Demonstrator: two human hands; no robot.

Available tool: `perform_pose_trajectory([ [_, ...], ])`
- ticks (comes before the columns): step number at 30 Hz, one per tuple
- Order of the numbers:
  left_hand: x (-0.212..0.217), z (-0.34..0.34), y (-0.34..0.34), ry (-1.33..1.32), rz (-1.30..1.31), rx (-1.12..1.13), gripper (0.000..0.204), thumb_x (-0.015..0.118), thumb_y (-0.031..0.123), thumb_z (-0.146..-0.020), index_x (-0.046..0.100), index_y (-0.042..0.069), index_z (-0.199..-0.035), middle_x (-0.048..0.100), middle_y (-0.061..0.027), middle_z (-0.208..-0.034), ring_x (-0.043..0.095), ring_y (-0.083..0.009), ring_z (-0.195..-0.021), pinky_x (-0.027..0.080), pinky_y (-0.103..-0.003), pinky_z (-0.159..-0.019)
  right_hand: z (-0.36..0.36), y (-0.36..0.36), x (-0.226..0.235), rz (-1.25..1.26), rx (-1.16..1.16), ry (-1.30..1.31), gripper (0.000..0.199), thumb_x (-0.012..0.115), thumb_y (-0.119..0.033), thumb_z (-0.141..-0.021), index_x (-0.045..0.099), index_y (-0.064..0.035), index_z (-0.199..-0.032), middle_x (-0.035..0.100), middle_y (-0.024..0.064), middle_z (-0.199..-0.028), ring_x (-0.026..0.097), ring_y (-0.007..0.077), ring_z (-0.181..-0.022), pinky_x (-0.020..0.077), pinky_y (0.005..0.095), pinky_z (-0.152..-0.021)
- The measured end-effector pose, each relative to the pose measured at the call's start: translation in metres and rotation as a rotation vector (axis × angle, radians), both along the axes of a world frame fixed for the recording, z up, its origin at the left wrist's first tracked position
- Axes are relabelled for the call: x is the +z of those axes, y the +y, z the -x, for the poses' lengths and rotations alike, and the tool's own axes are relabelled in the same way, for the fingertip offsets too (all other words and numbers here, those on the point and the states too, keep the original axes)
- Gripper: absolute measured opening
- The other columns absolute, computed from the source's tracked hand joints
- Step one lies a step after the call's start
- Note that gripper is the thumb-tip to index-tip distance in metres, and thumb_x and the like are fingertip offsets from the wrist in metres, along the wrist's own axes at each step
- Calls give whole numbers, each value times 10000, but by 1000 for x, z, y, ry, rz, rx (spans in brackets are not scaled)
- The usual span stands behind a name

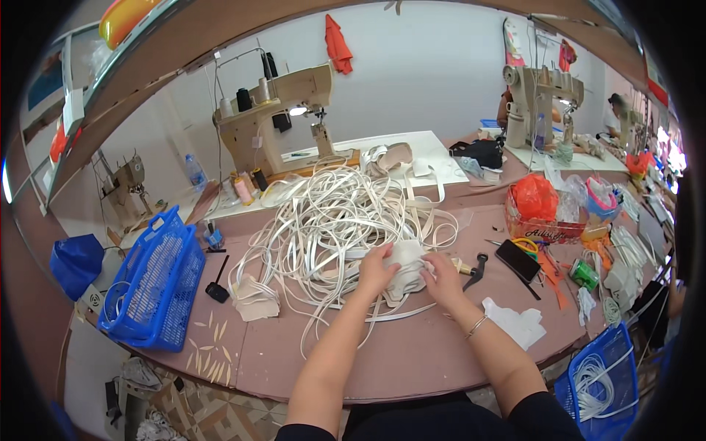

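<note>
Between my two hands is a small stack of off-white cut pieces (408,259), soft and flat like leather or fabric. My left hand (375,272) grips its left edge, thumb and fingers bent. On the right edge, the curled fingers of my right hand (443,281) hold the stack too. Just beyond lies a large tangled heap of narrow white straps (331,213), some loops running under the stack and toward me. A second pile of beige-white pieces (255,299) rests left of the heap.
A blue plastic basket (165,287) stands at the table's left; another with coiled white cord (599,382) sits low at right. A phone (518,261), black-handled tool (476,272), green can (584,275) and white scrap (515,323) lie right. A sewing machine (283,110) stands behind.
</note>
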State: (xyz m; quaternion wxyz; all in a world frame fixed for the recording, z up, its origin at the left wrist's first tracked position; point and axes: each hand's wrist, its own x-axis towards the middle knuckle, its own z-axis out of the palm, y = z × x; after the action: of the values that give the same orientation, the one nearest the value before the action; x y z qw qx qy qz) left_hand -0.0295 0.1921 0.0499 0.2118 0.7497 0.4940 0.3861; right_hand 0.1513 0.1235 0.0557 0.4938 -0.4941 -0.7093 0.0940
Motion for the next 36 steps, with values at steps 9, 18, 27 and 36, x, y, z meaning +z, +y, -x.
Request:
perform_pose_trajectory([
  [9, -50, 5, -45, -620, 241, 200, 739, 625, -35, -689, 243, -46, -1322, 485, -169, -1106, 544, -232, -965, 479, -313, -790, 43, 46, 33, 291, 233, -791, 671, 695, -312, -687, 427, -181, -1288, 243, 76, -1426, 185, 336, -1313, 245, 550, -998],
  [18, -65, -3, -43, -974, 354, 159, 817, 660, -86, -661, 209, -7, -1338, 473, -137, -1076, 519, -162, -904, 496, -267, -745, 49, 66, 36, 66, 371, -1335, 461, 678, -258, -710, 545, -197, -1147, 525, 67, -1097, 477, 271, -1068, 419, 461, -844],
  [27, -54, 0, -51, -1249, 369, -1, 716, 627, -109, -704, 270, -1, -1315, 488, -129, -1069, 528, -181, -945, 500, -287, -804, 35, 56, 70, 107, 460, -979, 534, 709, -236, -673, 517, -94, -1150, 550, 109, -1085, 527, 293, -1005, 448, 396, -803],
  [36, -41, 2, -57, -1125, 372, -113, 634, 649, -50, -726, 339, -15, -1278, 541, -109, -1080, 550, -150, -939, 482, -253, -812, 20, 53, 71, 13, 406, -565, 347, 714, -167, -660, 553, -20, -929, 561, 137, -849, 567, 292, -811, 465, 368, -693],
])
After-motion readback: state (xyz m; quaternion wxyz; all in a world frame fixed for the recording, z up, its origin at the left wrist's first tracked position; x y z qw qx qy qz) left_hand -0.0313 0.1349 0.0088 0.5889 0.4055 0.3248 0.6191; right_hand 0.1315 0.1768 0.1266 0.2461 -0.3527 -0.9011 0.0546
